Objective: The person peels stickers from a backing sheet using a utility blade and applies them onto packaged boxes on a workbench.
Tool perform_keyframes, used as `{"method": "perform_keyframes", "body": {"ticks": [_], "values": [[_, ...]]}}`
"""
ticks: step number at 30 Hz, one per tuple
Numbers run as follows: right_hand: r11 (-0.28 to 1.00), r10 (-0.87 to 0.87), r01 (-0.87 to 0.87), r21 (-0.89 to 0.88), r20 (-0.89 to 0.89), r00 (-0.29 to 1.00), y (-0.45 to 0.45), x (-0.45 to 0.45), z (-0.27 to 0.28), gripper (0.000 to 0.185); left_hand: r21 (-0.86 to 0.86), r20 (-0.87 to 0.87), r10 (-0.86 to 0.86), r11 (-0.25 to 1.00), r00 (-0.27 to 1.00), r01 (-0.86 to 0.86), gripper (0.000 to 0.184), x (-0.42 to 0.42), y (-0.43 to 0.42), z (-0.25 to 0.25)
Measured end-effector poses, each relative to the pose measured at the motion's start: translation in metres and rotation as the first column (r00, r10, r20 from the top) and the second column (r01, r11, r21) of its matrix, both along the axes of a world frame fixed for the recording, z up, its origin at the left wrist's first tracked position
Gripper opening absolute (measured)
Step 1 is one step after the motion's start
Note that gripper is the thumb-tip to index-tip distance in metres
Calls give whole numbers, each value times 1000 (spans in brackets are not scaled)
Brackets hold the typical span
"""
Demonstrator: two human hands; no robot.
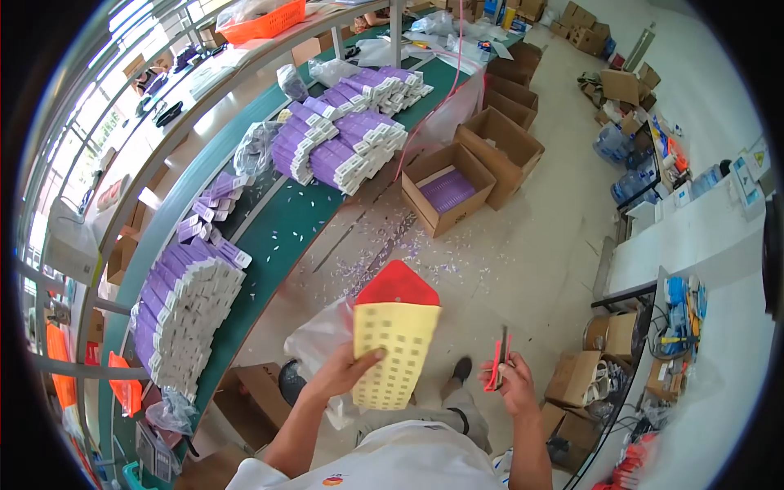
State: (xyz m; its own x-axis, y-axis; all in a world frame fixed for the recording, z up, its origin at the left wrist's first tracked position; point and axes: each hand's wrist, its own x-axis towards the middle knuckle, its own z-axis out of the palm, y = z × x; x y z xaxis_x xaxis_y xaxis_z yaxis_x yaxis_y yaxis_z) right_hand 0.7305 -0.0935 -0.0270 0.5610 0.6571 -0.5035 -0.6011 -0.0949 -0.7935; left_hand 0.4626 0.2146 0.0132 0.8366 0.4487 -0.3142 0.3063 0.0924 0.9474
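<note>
My left hand grips the left side of a yellow sheet printed with rows of small dark marks, thumb across its front. A red pointed flap shows above the sheet's top edge; whether the two are joined I cannot tell. To the right, my right hand is closed round a slim red and dark tool held upright, its exact kind unclear. Both hands are above the floor in front of my body. Under the left hand and sheet lies clear plastic.
On the green bench stand stacked purple-and-white boxes and a second pile. An open carton holding purple items stands beside other cartons. Paper scraps litter the floor. Shelving with boxes lines the right wall.
</note>
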Motion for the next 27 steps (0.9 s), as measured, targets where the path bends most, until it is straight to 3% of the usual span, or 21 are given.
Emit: {"method": "perform_keyframes", "body": {"ticks": [3,6,8,11,14,16,17,20,21,24,25,27], "values": [[998,31,-33,59,37,999,45,49,-16,39,-153,50,292,947,955,-282,40,14,8,-43],[986,166,-168,15,83,983,118,99,2,37,-360,-106,610,713,786,-602,45,44,7,-83],[957,288,-289,7,83,954,158,145,-1,34,-400,-216,714,558,666,-727,48,72,12,-103],[910,414,-415,12,53,909,230,214,5,30,-475,-137,831,423,540,-772,58,131,30,-140],[806,591,-592,12,26,806,291,299,-14,30,-473,-187,856,351,482,-808,60,195,60,-149],[713,700,-700,-26,60,711,336,353,-39,30,-440,-209,915,228,346,-868,62,250,83,-157],[677,736,-735,-47,48,675,351,377,-40,33,-455,-210,929,183,305,-872,61,270,89,-174],[616,788,-783,-85,75,612,387,431,-28,36,-480,-305,916,87,259,-873,62,345,115,-160],[629,777,-773,-83,30,629,396,447,-26,38,-480,-349,903,57,249,-876,64,364,121,-151],[641,767,-761,-96,118,631,417,483,-28,31,-539,-286,926,59,248,-840,65,389,127,-168],[680,734,-729,-86,83,674,423,489,-30,27,-515,-279,937,40,211,-856,62,399,130,-160],[708,703,-701,-85,-11,711,434,500,-32,19,-584,-280,926,47,255,-811,60,401,132,-153]]}}
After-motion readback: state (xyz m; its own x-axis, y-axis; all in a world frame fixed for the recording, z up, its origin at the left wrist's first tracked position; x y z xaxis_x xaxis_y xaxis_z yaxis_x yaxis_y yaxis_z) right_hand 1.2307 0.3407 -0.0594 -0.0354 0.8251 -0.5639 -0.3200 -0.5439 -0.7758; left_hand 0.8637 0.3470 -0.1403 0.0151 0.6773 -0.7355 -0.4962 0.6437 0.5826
